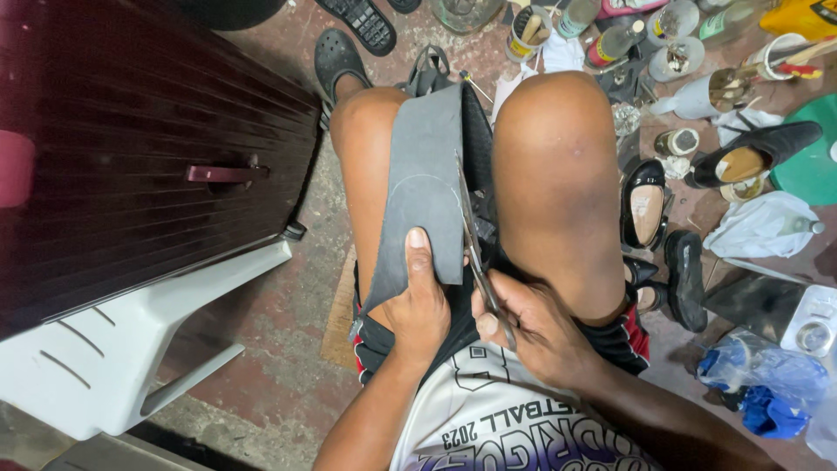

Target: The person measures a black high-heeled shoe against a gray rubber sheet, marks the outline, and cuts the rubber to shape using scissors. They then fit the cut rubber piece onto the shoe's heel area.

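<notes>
A grey rubber sheet (425,183) is laid along the left thigh, between the knees, with a curved line drawn on it. Its near end is gripped by the left hand (418,305): the thumb is pressed flat on top, and the other fingers are curled beneath, out of sight. Scissors (478,253) are held in the right hand (536,327), whose fingers are closed around the handles. The blades are set along the sheet's right edge, touching it; how far they are parted cannot be told. A white plastic chair (131,349) and a dark wooden panel (131,139) are seen on the left. Black shoes (647,205), jars (527,33) and a blue bag (763,375) are scattered over the floor (279,349) on the right.
</notes>
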